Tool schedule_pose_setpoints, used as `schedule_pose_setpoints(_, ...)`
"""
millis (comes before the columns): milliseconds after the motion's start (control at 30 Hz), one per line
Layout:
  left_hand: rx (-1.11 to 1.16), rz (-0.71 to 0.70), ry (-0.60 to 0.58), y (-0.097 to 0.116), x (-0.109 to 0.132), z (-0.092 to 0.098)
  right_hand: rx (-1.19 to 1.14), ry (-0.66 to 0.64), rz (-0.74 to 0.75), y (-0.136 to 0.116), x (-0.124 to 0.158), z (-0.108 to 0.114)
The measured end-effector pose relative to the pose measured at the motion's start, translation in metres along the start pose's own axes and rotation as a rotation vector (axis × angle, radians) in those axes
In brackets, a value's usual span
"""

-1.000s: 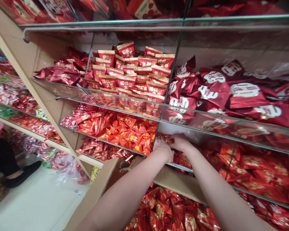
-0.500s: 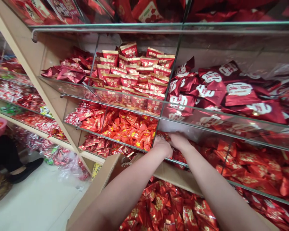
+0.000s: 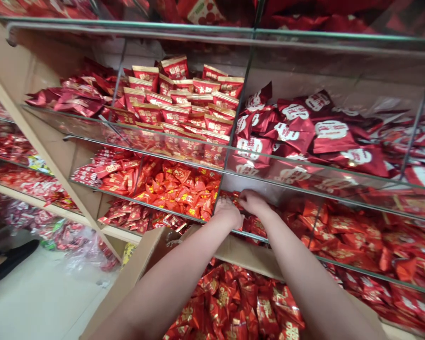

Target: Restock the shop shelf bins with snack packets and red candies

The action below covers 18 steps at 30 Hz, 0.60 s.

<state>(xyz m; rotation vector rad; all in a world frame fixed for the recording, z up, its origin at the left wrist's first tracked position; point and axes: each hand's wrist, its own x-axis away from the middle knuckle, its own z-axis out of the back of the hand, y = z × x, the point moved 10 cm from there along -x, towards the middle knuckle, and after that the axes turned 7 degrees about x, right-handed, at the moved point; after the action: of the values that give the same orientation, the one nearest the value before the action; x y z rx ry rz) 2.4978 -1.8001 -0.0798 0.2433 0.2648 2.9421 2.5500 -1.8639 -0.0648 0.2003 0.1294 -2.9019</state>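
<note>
Tiered glass shelves with upright glass dividers, set in a slanted beige wooden frame; pale smooth floor lower left, evenly lit.

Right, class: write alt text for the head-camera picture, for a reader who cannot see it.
Both of a person's hands, left hand and right hand, reach side by side into a glass shelf compartment among red sweet packets. Below the arms stands an open cardboard box full of red-and-gold packets.
</note>
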Motion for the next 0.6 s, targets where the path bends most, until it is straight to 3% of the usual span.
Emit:
schedule_pose_setpoints(133,-0.021,-0.004,-0.034,0.002,0.002,-0.003,0.008,-0.045,0.041,-0.008,0.000,-0.015)
schedule_pose_setpoints(400,-0.022,-0.004,-0.025,0.000,0.001,-0.004,0.167,-0.017,-0.221,0.006,0.001,-0.010)
schedule_pose_setpoints(600,-0.048,-0.004,-0.043,0.001,0.000,-0.006,-0.091,0.011,-0.296,0.022,-0.009,-0.021)
